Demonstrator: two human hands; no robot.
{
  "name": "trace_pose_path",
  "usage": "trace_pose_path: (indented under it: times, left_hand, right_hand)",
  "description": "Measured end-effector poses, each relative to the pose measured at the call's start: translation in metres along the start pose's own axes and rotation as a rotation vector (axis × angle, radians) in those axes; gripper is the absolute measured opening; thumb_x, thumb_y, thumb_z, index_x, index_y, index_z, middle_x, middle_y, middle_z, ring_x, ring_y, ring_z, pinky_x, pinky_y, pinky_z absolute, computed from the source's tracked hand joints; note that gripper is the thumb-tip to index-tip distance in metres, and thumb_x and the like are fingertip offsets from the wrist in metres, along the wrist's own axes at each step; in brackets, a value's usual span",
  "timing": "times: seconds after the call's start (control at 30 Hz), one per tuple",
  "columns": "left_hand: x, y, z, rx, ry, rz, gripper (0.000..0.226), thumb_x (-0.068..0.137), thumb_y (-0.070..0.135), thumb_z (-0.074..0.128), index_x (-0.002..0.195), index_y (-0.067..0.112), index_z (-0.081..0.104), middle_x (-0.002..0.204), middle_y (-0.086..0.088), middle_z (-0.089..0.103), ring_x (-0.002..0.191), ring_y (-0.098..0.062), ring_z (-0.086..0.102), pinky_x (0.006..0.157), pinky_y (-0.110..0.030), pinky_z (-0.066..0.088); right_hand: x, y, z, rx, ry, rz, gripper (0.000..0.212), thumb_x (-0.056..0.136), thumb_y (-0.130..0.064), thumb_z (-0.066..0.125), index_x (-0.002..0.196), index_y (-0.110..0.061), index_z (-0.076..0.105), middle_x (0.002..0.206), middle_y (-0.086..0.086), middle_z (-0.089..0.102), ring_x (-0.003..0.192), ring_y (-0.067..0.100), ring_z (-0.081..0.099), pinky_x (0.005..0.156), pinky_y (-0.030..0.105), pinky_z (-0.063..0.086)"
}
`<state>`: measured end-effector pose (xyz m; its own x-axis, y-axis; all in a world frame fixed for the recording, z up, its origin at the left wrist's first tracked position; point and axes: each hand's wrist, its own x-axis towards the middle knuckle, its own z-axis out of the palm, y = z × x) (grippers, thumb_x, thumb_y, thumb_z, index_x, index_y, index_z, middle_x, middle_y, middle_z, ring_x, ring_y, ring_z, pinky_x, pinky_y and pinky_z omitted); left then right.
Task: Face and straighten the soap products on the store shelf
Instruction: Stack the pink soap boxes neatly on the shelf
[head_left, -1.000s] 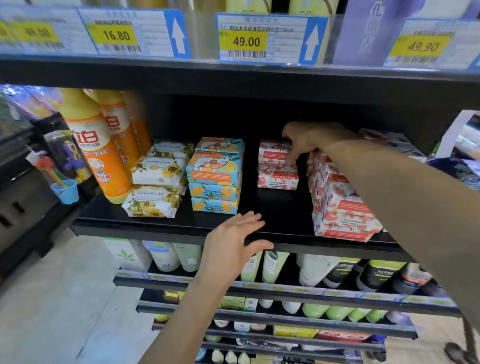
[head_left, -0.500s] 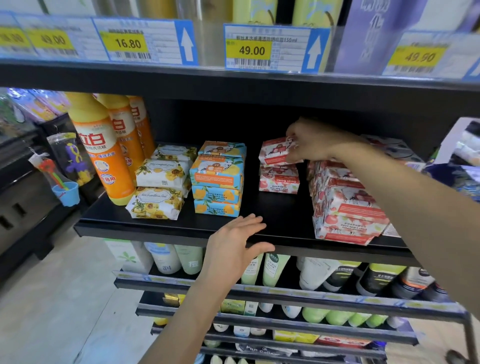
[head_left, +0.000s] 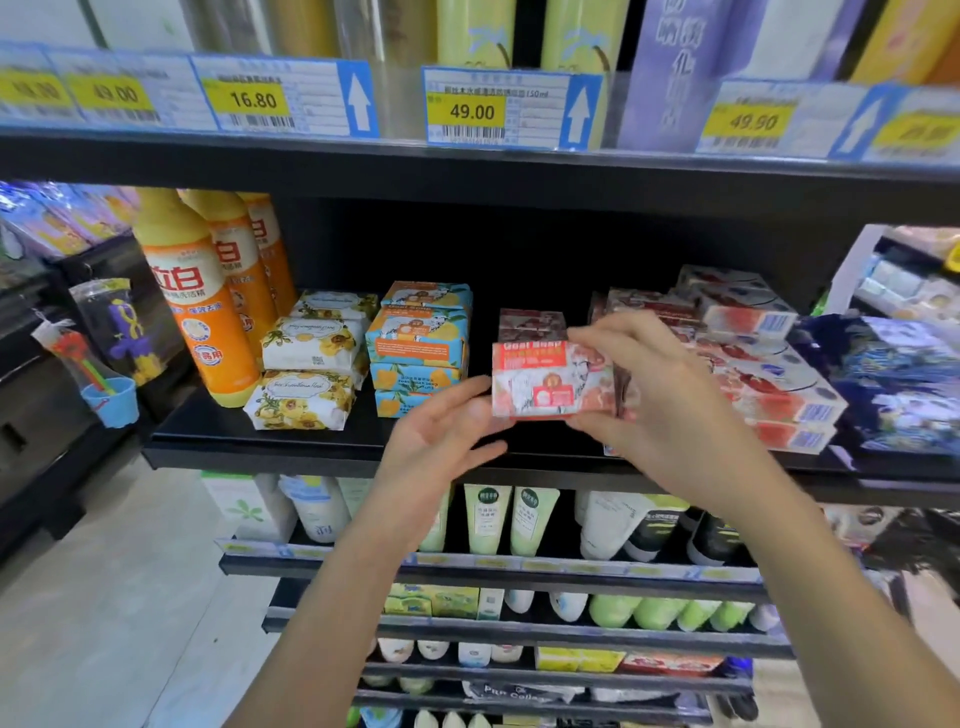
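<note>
Right hand (head_left: 660, 410) is pinching the soap box (head_left: 545, 379); left hand (head_left: 441, 436), fingers loosely spread, is touching its left corner.

black shelf (head_left: 322, 441) | orange bottles (head_left: 195, 306) | yellow-flower soaps (head_left: 304, 400) | blue soaps (head_left: 415, 343) | red soap boxes (head_left: 769, 395)

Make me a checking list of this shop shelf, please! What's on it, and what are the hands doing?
Surface: black shelf, carrying soaps and bottles.
Job's things: red box held up before the shelf; second red box behind it; yellow soaps, blue soaps and red stack on the shelf.
Clutter: orange bottles at the left end.
Grippers: right hand pinches the red box; left hand open, fingers at its lower left corner.
Cables: nothing seen.
Surroundings: price tags above, tubes below, toys hanging left.
</note>
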<state>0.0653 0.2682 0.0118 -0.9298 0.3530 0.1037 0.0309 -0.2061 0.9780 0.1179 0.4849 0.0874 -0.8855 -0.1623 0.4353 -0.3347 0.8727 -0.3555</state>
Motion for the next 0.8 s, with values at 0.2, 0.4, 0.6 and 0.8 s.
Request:
trace_pose_path:
  times: [0.2, 0.4, 0.6, 0.8]
  left_hand:
    - [-0.014, 0.004, 0.011, -0.16, 0.047, -0.09, 0.052, 0.087, 0.023, 0.068, 0.135, 0.007, 0.06, 0.119, -0.008, 0.075, 0.115, -0.021, 0.07, 0.099, -0.039, 0.057]
    - [-0.02, -0.004, 0.012, -0.137, 0.083, -0.121, 0.049, 0.088, 0.021, 0.069, 0.135, 0.008, 0.061, 0.119, -0.008, 0.075, 0.113, -0.021, 0.071, 0.093, -0.033, 0.059]
    - [-0.027, -0.003, 0.014, -0.115, 0.085, -0.108, 0.048, 0.085, 0.022, 0.072, 0.131, 0.013, 0.064, 0.118, -0.006, 0.076, 0.114, -0.02, 0.071, 0.096, -0.037, 0.055]
    - [-0.034, -0.004, 0.013, -0.12, 0.077, -0.091, 0.049, 0.082, 0.023, 0.072, 0.129, 0.017, 0.064, 0.118, -0.002, 0.076, 0.114, -0.017, 0.07, 0.091, -0.03, 0.057]
  right_hand:
    - [-0.035, -0.002, 0.032, 0.172, 0.049, 0.057, 0.073, 0.082, -0.011, 0.085, 0.147, -0.019, 0.053, 0.136, -0.013, 0.047, 0.125, -0.009, 0.04, 0.104, -0.001, 0.023]
    - [-0.05, -0.001, 0.039, 0.515, -0.01, 0.212, 0.078, 0.087, -0.028, 0.08, 0.152, -0.04, 0.04, 0.15, -0.032, 0.037, 0.14, -0.01, 0.036, 0.111, 0.019, 0.036]
    - [-0.057, -0.008, 0.054, 0.959, 0.131, 0.507, 0.06, 0.082, -0.042, 0.072, 0.138, -0.023, 0.059, 0.119, -0.012, 0.073, 0.109, 0.004, 0.069, 0.083, 0.019, 0.057]
    - [-0.063, -0.013, 0.064, 1.123, 0.212, 0.538, 0.029, 0.092, -0.019, 0.071, 0.12, -0.018, 0.068, 0.107, -0.001, 0.078, 0.103, 0.016, 0.073, 0.078, 0.021, 0.058]
